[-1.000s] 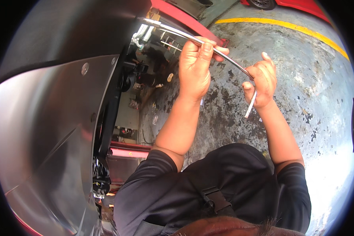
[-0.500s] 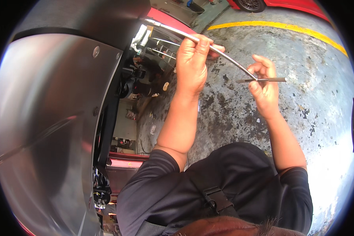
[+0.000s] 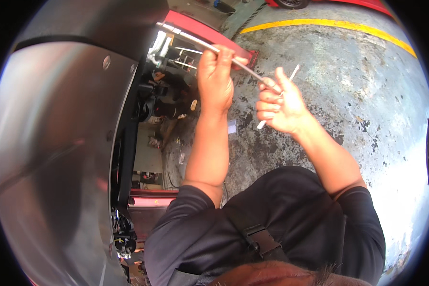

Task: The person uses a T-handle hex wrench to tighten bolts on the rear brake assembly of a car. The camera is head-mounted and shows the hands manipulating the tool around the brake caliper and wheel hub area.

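Observation:
A long metal T-handle wrench (image 3: 249,70) slants across the space in front of me, its far upper-left end by the edge of a dark vehicle panel (image 3: 88,21). My left hand (image 3: 215,88) is closed around the rod about midway, thumb and fingers pinching it. At the rod's near end my right hand (image 3: 283,107) wraps its fingers over the T-handle's crossbar (image 3: 295,71), which sticks out above and below the fist. Whether the far end touches anything there, I cannot tell.
A large shiny dark vehicle panel (image 3: 57,124) fills the left side. Red bodywork (image 3: 202,29) lies beyond the rod, and a red car (image 3: 367,5) stands at the far right behind a yellow floor line (image 3: 329,23). The worn grey floor (image 3: 357,114) has dark patches.
My right hand has turned and closed its fingers round the crossbar, which has swung from level to steeply slanted. Both hands and the wrench have shifted left in the view.

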{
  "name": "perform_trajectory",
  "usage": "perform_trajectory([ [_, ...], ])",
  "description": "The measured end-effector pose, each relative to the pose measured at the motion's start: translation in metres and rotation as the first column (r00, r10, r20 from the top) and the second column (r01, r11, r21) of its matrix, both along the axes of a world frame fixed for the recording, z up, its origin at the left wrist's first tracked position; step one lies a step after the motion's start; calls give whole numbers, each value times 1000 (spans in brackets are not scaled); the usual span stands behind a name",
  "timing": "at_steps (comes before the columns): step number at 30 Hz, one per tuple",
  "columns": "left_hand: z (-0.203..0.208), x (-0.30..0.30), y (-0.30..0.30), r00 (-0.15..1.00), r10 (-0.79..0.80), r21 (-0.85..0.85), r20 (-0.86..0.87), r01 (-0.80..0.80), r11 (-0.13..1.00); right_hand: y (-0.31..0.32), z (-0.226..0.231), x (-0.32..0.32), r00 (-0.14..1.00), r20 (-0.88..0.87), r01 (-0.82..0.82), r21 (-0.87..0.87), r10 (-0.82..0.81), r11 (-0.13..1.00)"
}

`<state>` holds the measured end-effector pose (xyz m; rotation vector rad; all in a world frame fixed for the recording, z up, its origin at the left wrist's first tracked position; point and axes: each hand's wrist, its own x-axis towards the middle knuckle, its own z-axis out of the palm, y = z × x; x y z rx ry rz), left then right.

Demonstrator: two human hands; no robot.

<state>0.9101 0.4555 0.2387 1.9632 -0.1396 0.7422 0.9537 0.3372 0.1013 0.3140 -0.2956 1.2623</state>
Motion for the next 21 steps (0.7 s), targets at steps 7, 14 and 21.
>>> perform_trajectory([
  [7, 10, 5, -4, 997, -54, 17, -46, 54, 998, 8, -14, 13, 725, 272, 671, -76, -633, 737],
  [14, 7, 17, -6, 1000, -17, -27, 15, 17, 999, -19, -45, 35, -674, 724, 589, 409, -145, -697],
  [21, 15, 11, 7, 998, 58, 74, -32, -55, 996, 14, -14, 70, -846, 487, 322, 790, 215, -522],
])
